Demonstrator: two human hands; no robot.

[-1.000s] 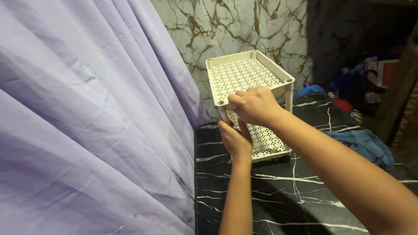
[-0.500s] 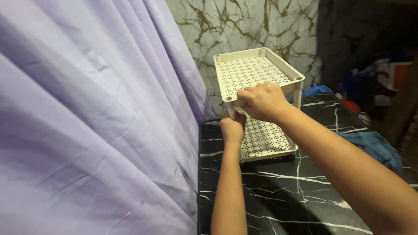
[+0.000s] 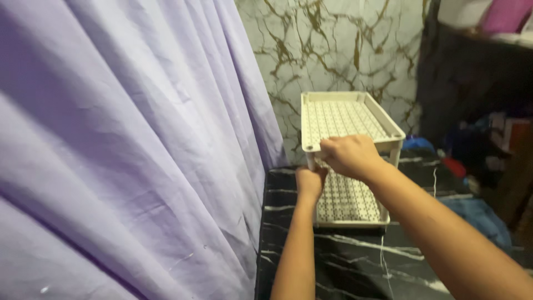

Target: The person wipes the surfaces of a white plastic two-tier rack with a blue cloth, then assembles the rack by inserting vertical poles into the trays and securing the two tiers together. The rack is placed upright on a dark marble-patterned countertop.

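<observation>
The lilac curtain (image 3: 127, 150) is crowding the rack (image 3: 347, 119) from the left and the marble wall (image 3: 333, 50) is closing in behind; bare black counter (image 3: 333, 266) is lying open in front, clothes (image 3: 477, 216) cluttering the right.

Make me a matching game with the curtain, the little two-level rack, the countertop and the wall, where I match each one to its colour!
Things:
1. curtain
2. two-level rack
3. countertop
4. wall

Colours:
A. black with white veins
B. pale with gold-brown veins
C. lilac
D. cream, full of small holes

Pairs: 1-C, 2-D, 3-A, 4-B
</observation>
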